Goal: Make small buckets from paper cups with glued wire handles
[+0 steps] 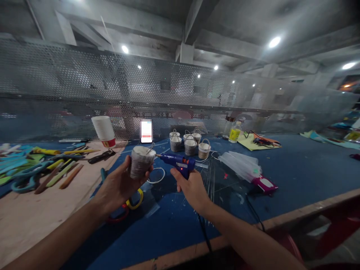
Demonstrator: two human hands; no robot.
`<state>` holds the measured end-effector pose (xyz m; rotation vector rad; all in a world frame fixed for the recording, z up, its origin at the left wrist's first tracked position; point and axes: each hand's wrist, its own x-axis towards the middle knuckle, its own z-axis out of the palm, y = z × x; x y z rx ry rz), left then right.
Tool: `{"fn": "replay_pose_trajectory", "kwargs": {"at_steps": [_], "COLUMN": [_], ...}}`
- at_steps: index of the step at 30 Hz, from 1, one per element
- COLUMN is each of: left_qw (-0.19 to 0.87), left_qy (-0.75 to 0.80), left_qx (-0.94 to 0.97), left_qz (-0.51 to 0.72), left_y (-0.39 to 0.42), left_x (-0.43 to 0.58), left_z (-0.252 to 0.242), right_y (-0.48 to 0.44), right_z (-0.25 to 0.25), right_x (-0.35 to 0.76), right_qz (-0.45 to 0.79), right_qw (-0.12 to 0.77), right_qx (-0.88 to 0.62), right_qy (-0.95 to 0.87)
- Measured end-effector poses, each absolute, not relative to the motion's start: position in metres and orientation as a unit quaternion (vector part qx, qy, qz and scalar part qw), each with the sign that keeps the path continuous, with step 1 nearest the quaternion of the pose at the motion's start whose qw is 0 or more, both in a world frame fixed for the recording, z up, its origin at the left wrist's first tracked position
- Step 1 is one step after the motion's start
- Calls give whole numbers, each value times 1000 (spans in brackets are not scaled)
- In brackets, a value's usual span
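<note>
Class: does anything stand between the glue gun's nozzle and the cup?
Nothing visible does. The right hand points the glue gun at the cup held in the left hand, and the nozzle tip is close beside the cup.

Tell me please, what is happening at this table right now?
A person holds a small wrapped cup up in the left hand and a blue glue gun in the right hand. The gun's nozzle points at the cup's upper edge; whether it touches, I cannot tell. Behind them, on the blue table, stand several similar small baskets with wire handles. A bundle of clear sticks lies to the right, scissors to the left.
</note>
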<state>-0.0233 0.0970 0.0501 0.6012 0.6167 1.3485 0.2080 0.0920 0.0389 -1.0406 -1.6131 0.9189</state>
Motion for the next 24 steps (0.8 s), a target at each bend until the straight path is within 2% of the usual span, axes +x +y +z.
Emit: {"fn": "replay_pose_trajectory", "kwargs": {"at_steps": [15, 20, 24], "left_qw": [660, 624, 650], "left_qy": [255, 250, 243], "left_qx": [291, 257, 241], "left_qz": [644, 695, 678], "left_y": [99, 103, 106], "left_x": [-25, -26, -29], "left_z": [46, 49, 46], "right_y": [86, 89, 96], "right_z": [36, 36, 41], "right_x": [207, 207, 209], "right_qz": [339, 413, 541], "right_qw": [498, 480, 505], "right_qx": [-396, -393, -315], "right_qy": [-692, -667, -594]}}
